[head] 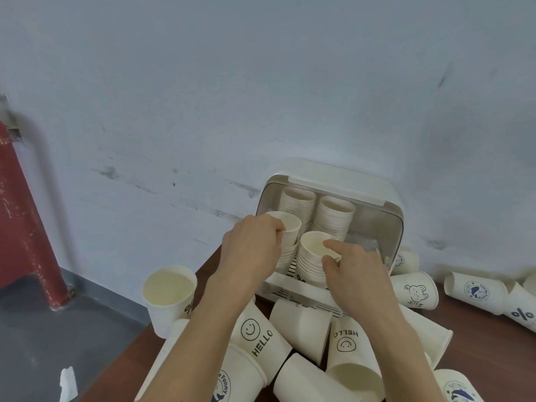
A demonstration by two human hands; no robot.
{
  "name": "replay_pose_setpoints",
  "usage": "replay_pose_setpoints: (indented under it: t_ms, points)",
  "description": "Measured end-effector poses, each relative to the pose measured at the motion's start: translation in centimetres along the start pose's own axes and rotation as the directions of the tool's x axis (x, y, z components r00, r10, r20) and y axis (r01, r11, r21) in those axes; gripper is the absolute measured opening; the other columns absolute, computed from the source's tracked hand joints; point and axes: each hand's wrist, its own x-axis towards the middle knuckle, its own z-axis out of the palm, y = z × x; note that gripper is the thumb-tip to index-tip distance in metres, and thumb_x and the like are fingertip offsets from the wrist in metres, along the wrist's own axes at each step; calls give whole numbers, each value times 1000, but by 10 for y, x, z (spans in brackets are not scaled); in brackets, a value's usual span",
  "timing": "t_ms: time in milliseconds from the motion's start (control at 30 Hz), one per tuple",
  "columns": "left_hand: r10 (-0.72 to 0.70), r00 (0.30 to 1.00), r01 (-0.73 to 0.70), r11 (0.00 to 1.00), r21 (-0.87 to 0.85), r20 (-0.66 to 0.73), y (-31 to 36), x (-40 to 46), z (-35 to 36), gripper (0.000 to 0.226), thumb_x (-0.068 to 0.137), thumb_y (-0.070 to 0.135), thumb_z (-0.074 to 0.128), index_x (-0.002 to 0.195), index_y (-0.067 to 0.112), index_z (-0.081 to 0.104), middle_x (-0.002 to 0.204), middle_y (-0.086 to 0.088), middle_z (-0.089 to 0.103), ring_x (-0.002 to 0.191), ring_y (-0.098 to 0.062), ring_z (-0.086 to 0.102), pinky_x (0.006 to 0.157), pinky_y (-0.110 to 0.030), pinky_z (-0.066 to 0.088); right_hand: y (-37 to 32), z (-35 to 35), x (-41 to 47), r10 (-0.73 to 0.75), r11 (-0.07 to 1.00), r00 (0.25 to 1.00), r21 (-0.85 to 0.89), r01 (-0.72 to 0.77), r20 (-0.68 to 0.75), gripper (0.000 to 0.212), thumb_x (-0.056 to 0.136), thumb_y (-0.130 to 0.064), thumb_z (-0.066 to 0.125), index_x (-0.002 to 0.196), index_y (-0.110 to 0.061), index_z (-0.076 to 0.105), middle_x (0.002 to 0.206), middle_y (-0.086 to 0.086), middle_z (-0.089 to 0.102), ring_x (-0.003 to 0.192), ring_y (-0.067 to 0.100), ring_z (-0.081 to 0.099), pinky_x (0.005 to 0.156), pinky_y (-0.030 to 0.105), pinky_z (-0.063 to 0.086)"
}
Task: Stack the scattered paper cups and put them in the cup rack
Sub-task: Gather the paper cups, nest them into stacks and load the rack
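A white cup rack point(388, 219) with its lid raised stands against the wall on a brown table. Two cup stacks point(333, 216) stand at its back. My left hand point(249, 248) grips the rim of the front left stack point(290, 227). My right hand point(353, 265) pinches the rim of the front right stack point(310, 253), thumb inside the top cup. Loose paper cups point(301, 329) with "HELLO" smileys and other prints lie scattered in front of the rack.
An upright cup point(169, 297) stands at the table's left edge point(139, 355). More cups point(475, 291) lie on their sides to the right of the rack. A red post point(26, 227) and grey floor are at the left.
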Motion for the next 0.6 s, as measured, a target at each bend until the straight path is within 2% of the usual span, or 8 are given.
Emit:
replay_pose_setpoints:
  t_ms: [267,433,600]
  points:
    - [0,999,-2,999,41,41,-3,2,7,30,95,20,44,99,28,72,101,-1,67,89,-26,59,70,-34,48,-3,-2,-1,-32,999,999,-9,32,-8,32,96,-24,44,124,-24,60,107,7,71,109,31,57,89,40,47]
    - [-9,998,6,999,54,57,-4,2,10,26,90,16,46,79,20,69,86,-4,63,75,-24,54,62,-32,47,-1,-1,0,-11,1000,1000,16,11,-13,32,96,-24,43,122,-25,60,105,7,71,107,33,57,88,42,48]
    - [-2,997,-3,998,63,80,-4,2,11,26,91,17,46,80,22,68,87,-3,61,76,-24,53,62,-30,44,2,0,3,-30,999,999,13,30,-24,37,96,-26,43,130,-29,56,108,7,70,111,31,55,89,41,47]
